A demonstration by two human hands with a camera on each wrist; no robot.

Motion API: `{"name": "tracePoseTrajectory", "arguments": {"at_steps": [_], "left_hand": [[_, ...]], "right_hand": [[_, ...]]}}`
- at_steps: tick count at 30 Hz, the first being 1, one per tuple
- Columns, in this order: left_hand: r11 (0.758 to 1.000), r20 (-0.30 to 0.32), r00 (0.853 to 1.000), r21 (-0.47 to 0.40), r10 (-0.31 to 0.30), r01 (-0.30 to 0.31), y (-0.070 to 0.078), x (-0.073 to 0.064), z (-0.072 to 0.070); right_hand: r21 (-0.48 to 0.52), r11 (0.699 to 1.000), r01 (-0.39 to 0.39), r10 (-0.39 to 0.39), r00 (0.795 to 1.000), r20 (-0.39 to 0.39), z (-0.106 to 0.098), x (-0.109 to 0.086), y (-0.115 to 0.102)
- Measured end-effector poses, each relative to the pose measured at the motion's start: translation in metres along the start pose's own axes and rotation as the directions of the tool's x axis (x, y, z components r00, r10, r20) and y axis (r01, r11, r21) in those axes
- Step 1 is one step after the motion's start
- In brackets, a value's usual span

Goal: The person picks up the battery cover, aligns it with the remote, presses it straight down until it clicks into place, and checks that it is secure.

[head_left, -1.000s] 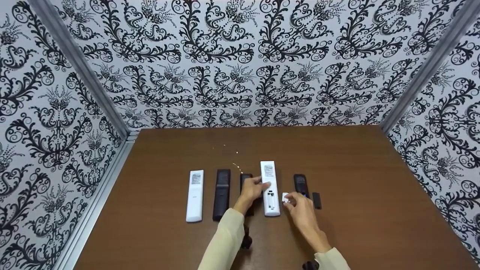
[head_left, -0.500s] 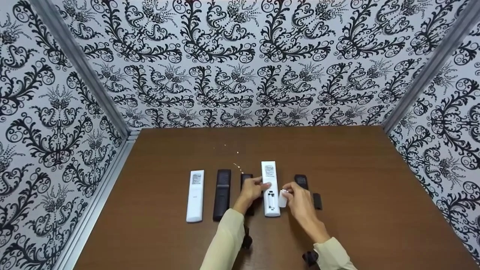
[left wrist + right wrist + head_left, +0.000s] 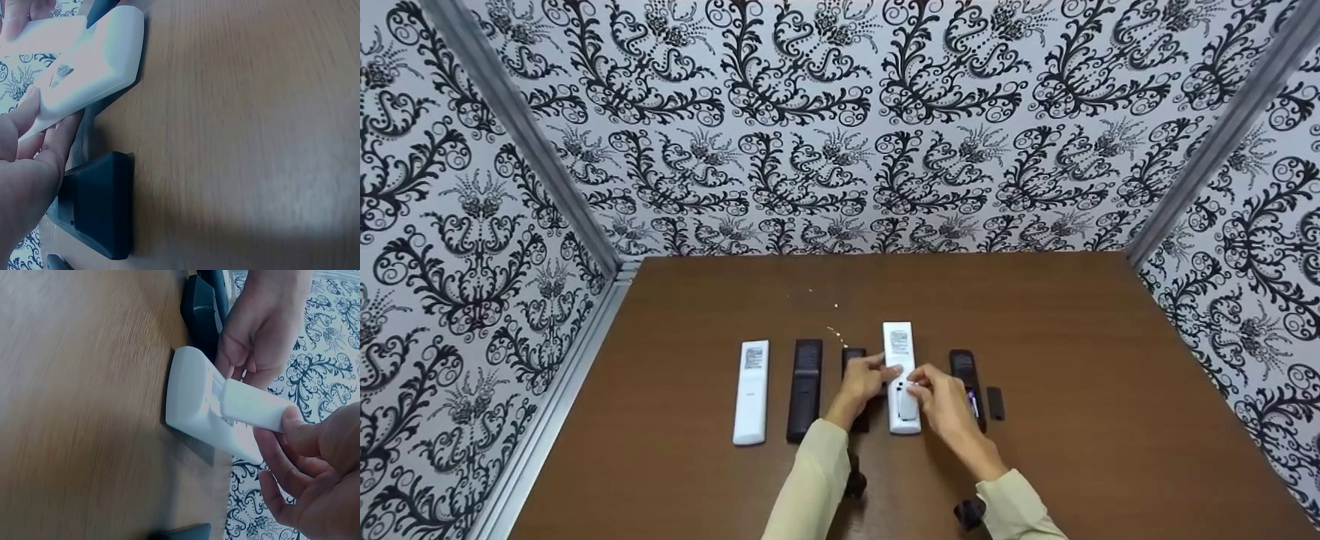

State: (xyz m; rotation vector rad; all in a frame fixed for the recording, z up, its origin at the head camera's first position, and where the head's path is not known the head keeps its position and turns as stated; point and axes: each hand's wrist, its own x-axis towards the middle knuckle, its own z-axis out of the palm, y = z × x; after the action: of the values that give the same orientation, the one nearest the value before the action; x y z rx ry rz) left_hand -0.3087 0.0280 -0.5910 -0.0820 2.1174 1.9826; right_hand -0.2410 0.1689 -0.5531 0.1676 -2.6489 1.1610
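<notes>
A white remote control (image 3: 897, 339) lies back side up on the table, its battery compartment partly covered in the head view. My left hand (image 3: 862, 384) holds the remote by its left side, thumb on the back face. Between thumb and fingers of my right hand (image 3: 950, 409) is a small white battery cover (image 3: 254, 404), pinched by one end. In the right wrist view the cover is tilted, its free end close over the compartment. Just left of the remote, a black remote (image 3: 100, 203) is partly hidden by my left hand in the head view.
Further left lie a black remote (image 3: 805, 386) and another white remote (image 3: 751, 394). To the right, a black remote (image 3: 962, 362) has its battery compartment open, a black battery cover (image 3: 995, 403) beside it. Patterned walls (image 3: 840, 165) surround the brown table (image 3: 1080, 337).
My right hand has moved left with the white battery cover, from beside the white remote to over its battery compartment. The cover has been turned lengthwise. The left hand keeps its hold.
</notes>
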Motion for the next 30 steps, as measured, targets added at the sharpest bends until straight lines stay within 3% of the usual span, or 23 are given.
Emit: {"name": "tracePoseTrajectory", "arguments": {"at_steps": [7, 19, 24, 30], "left_hand": [[0.997, 0.016, 1.0, -0.073, -0.005, 0.006, -0.001, 0.0, 0.001], [0.997, 0.027, 1.0, -0.072, -0.002, 0.004, 0.001, -0.001, 0.0], [0.997, 0.021, 1.0, -0.077, -0.007, 0.008, 0.001, -0.001, 0.001], [0.998, 0.002, 1.0, -0.068, -0.007, 0.007, 0.0, -0.002, 0.002]], "right_hand": [[-0.005, 0.999, 0.047, -0.047, 0.999, 0.004, 0.007, 0.001, 0.0], [-0.085, 0.995, 0.06, -0.061, 0.998, -0.007, 0.015, 0.004, 0.006], [-0.108, 0.994, 0.031, -0.037, 0.998, -0.055, 0.023, 0.003, 0.011], [-0.023, 0.998, -0.061, 0.059, 0.993, -0.098, 0.03, 0.002, 0.016]]}}
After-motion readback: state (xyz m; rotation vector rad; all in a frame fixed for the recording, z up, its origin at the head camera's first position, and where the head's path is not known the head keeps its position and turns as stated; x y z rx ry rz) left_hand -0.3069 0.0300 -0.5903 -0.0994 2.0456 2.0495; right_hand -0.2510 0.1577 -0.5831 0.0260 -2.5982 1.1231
